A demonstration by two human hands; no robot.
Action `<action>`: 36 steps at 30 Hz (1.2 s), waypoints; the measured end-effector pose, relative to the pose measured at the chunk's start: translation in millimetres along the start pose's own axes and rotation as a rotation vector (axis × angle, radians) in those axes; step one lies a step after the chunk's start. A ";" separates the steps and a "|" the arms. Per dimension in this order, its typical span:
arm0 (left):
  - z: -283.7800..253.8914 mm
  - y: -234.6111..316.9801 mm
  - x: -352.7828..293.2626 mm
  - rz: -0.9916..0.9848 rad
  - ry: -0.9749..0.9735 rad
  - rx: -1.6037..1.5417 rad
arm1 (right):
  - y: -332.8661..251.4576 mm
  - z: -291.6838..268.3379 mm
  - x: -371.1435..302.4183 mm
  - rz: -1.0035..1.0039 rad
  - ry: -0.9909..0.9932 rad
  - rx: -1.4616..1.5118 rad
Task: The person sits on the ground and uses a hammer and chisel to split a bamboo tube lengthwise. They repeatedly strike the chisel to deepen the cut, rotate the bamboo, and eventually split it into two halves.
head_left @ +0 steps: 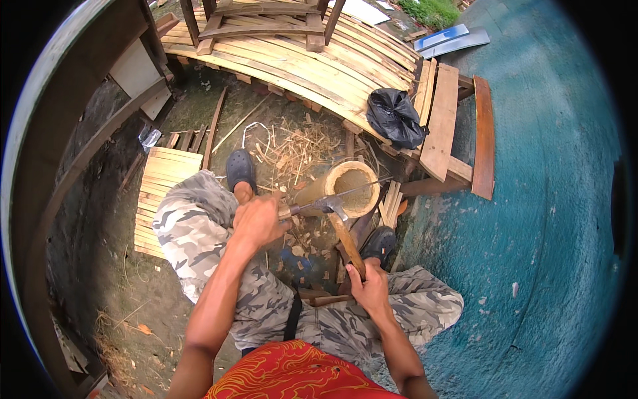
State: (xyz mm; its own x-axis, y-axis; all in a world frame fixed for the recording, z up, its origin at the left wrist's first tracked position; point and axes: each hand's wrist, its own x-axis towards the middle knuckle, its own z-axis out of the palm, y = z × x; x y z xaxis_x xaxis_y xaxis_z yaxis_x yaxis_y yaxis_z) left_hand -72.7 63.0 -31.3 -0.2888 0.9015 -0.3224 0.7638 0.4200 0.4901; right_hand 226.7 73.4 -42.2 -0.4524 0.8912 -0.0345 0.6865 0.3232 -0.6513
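My left hand (258,218) is wrapped round the wooden handle of a long, thin-bladed metal tool (365,186). Its pointed blade runs to the right across the open end of a hollowed wooden cylinder (311,193), which is tilted on the ground between my feet. In my right hand (371,286) I grip the wooden handle of a hammer (347,242). The hammer's metal head overlaps the tool's shank in front of the cylinder's near rim; whether they touch I cannot tell. The cylinder's lower end is partly hidden by my left hand and the tool.
Shavings (299,149) litter the ground beyond the cylinder. A slatted wooden platform (286,63) spans the far side, with a black plastic bag (397,118) at its right end. Right of it stands a plank bench (440,126) against a blue wall (531,219). A slatted panel (156,193) lies left.
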 end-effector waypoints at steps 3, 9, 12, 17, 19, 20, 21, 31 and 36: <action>-0.1 -0.5 -0.4 -0.004 0.024 -0.072 | -10.3 -20.5 8.5 -0.028 0.054 0.067; 0.7 -0.2 1.6 0.020 0.003 -0.067 | -32.6 -37.7 -3.8 -0.255 0.313 0.844; 2.7 -2.1 2.1 0.050 0.017 -0.062 | -19.5 -2.3 1.6 -0.175 0.277 0.454; 7.6 0.0 1.8 0.056 -0.058 -0.063 | -7.4 5.0 17.5 0.167 -0.099 0.069; 7.3 1.6 3.2 0.036 -0.076 -0.071 | -16.8 -8.0 16.5 0.083 -0.007 0.101; 6.3 2.6 5.9 0.048 -0.035 -0.079 | -22.3 -15.5 14.5 0.031 0.028 0.175; 6.0 3.3 6.6 0.059 0.002 -0.092 | -26.5 -21.7 11.1 -0.024 0.123 0.249; 3.4 4.8 9.1 -0.005 -0.059 -0.052 | 12.6 13.2 -6.1 -0.002 -0.008 -0.151; 5.3 4.0 15.2 -0.020 -0.074 -0.059 | -1.7 -12.0 -4.7 -0.055 0.059 0.072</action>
State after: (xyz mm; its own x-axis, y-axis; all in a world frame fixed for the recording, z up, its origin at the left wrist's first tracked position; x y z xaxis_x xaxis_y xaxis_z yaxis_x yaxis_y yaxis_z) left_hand -71.0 77.8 -38.6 -0.2589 0.8834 -0.3907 0.7223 0.4456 0.5289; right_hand 234.5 72.5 -31.8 -0.4527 0.8905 0.0459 0.6176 0.3503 -0.7042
